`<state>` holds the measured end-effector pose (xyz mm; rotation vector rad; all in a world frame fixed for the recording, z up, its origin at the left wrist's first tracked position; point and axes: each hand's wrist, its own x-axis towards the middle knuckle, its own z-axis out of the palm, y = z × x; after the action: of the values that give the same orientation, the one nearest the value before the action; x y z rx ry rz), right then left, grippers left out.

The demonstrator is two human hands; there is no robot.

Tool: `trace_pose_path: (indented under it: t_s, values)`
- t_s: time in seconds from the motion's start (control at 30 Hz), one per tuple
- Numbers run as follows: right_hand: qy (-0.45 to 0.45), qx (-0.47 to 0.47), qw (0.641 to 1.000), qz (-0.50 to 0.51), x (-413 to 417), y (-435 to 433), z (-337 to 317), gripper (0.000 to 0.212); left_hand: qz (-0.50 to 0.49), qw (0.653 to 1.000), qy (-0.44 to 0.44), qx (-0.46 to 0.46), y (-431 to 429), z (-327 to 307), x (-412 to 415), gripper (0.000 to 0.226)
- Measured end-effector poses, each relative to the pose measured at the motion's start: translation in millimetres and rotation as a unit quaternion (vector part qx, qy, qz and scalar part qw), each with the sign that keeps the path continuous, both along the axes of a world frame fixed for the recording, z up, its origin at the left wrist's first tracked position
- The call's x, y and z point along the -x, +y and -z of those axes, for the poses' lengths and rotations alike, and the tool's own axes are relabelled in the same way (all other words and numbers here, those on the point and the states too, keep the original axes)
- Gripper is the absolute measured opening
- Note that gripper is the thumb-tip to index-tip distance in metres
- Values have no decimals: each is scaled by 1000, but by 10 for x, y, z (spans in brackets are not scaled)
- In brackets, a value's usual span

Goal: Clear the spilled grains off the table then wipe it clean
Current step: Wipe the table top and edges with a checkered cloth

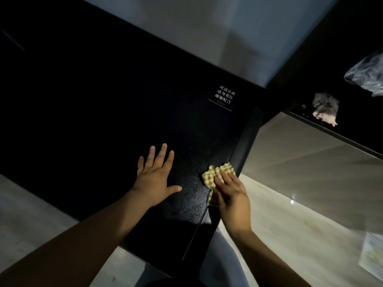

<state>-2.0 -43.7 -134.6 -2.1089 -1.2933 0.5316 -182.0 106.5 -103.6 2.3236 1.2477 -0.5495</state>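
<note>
Table (124, 100): black and flat, with a bumpy, speckled top that shines a little near the hands. It fills the middle of the view.
Cloth (215, 172): soft and crumpled, with small yellow, green and white squares. It lies on the table right at the right edge, partly under the right hand.
Right hand (232, 193): its fingers lie straight on top of the cloth and press it down. They are not curled round it.
Left hand (154, 179): flat on the table with fingers spread wide, holding nothing, near the cloth.
Sticker (224, 98): a small dark rectangle on the table, well apart from the hands. Its white writing reads 玻璃桌面 / 请勿重压 / 谢谢配合.
Other black top (352, 125): to the right, apart from the table.
Crumpled paper (325, 109): a grey and pink ball lying on the other black top.
Plastic bag (366, 75): clear and wrinkly, at the right edge. I cannot tell what is in it.
Floor (300, 162): pale, smooth and shiny.
</note>
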Motion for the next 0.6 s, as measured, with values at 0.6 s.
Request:
trace_pose_path:
  t_s: [0.6]
  values:
    - [44,-3,999,-29,18,-48,-54,16,-16,999,28,-29,-69,-48,-45,98]
